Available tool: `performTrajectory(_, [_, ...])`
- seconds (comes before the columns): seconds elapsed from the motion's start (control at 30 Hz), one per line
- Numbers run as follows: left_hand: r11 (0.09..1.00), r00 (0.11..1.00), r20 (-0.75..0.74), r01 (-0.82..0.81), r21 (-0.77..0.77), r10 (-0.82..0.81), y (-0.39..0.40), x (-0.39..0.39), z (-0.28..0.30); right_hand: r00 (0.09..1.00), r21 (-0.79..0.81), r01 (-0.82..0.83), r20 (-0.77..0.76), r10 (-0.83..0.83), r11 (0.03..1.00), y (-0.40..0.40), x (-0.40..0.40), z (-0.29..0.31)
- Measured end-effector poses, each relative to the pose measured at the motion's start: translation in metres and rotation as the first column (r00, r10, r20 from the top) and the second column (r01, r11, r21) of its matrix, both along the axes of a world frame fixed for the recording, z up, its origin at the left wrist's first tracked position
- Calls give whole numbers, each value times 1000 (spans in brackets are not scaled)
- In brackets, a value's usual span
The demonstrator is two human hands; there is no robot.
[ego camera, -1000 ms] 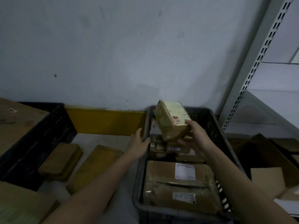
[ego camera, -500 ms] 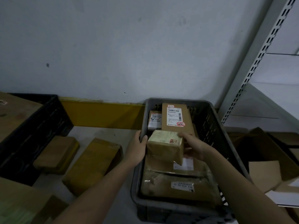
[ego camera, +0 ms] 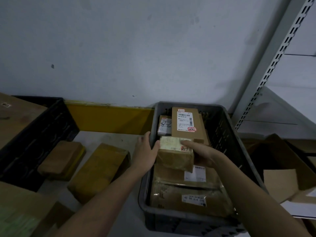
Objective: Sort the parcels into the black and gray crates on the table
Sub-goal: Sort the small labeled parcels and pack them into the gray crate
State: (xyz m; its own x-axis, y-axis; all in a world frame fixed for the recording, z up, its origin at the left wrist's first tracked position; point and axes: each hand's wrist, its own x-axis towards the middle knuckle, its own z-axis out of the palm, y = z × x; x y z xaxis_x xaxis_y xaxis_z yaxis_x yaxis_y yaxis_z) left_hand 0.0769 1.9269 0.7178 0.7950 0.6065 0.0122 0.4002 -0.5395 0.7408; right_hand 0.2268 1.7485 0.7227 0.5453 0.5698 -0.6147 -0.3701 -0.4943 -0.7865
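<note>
A small brown parcel (ego camera: 174, 154) with a pale top and a red stamp sits in the middle of the gray crate (ego camera: 227, 134), on top of other parcels. My left hand (ego camera: 147, 151) presses its left side, thumb on the top edge. My right hand (ego camera: 201, 153) holds its right side, fingers across the top. Behind it stand a taller labelled parcel (ego camera: 186, 124) and a small white-labelled one (ego camera: 164, 124). Flat taped parcels (ego camera: 189, 194) fill the crate's near half. The black crate (ego camera: 34, 142) stands at the left.
Two brown parcels (ego camera: 63, 158) (ego camera: 99, 170) lie on the table between the crates. A large cardboard box (ego camera: 15, 117) sits in the black crate. Open cartons (ego camera: 287, 177) stand at the right below a metal shelf upright (ego camera: 273, 65). A carton (ego camera: 22, 211) is at the near left.
The small parcel came down from above the crate's far end onto the parcels in the middle. My left hand closed in against its left side.
</note>
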Motion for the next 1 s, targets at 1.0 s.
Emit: performTrajectory(1.0, [977, 955, 253, 111, 181, -155, -3, 6, 16, 999, 94, 9, 36, -13, 995, -36, 15, 40])
